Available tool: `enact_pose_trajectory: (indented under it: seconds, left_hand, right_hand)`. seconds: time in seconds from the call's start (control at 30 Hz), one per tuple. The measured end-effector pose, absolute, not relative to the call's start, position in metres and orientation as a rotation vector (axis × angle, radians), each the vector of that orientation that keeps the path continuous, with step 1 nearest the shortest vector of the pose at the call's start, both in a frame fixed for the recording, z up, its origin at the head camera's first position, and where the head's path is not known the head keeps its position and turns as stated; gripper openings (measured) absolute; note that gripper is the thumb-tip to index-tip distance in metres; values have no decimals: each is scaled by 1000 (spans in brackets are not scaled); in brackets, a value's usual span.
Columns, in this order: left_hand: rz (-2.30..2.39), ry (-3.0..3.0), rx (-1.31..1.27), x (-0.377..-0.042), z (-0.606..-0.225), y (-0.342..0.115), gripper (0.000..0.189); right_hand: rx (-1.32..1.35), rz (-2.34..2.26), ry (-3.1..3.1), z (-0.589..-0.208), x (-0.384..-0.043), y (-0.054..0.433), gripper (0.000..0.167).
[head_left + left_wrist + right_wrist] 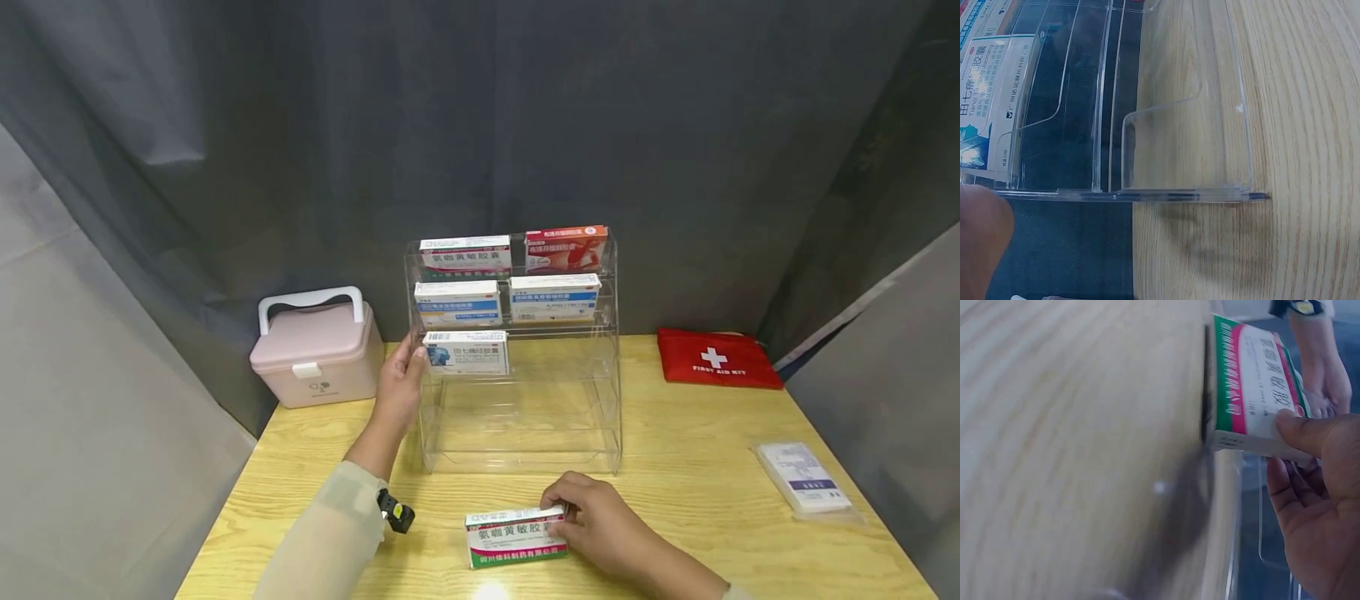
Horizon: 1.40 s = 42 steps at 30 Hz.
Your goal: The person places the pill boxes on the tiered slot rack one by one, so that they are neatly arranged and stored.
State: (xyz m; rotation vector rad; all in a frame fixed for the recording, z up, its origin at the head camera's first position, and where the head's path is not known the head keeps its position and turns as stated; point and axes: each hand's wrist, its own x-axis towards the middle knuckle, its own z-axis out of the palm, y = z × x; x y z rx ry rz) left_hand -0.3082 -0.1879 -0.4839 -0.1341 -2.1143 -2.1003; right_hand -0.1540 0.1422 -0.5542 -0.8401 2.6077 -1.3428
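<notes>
My right hand (600, 522) pinches the right end of a white medicine box (516, 538) with green and magenta bands, thumb on its printed front. It is held low at the table in front of a clear acrylic display rack (517, 460); I cannot tell whether it touches the wood. In the right wrist view the thumb (1307, 432) covers part of the lettering. My left hand (400, 379) grips the rack's left side, thumb beside a white box with a blue picture (467, 353) on the third tier. Its other fingers are mostly hidden. In the left wrist view the thumb (982, 234) is at the rack's edge.
Upper tiers hold a similar green-and-magenta box (466, 257), a red box (566, 250) and two blue-and-white boxes (457, 303). A pink lidded case (318, 358) stands left. A red first aid pouch (716, 360) and a plastic-wrapped white packet (804, 479) lie right. A dark curtain hangs behind.
</notes>
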Motion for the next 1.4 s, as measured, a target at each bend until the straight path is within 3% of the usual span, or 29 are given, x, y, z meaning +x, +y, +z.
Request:
enact_pose_trajectory:
  seconds: [0.27, 0.8, 1.1, 1.4]
  left_hand:
    - [-2087, -2130, -91, -306, -482, -187, 54]
    - [-2076, -2131, -122, -308, -482, -188, 55]
    - [-2066, -2122, -113, -309, -484, -188, 54]
    - [-2074, -2112, -121, -309, -484, -187, 55]
  right_hand:
    - [-787, -1432, 2717, -529, -168, 172, 22]
    - [-425, -1749, 3110, -401, -242, 213, 20]
    - [-479, -1671, 3276, -399, -277, 197, 23]
    - [-603, -1421, 3438, -420, -287, 198, 22]
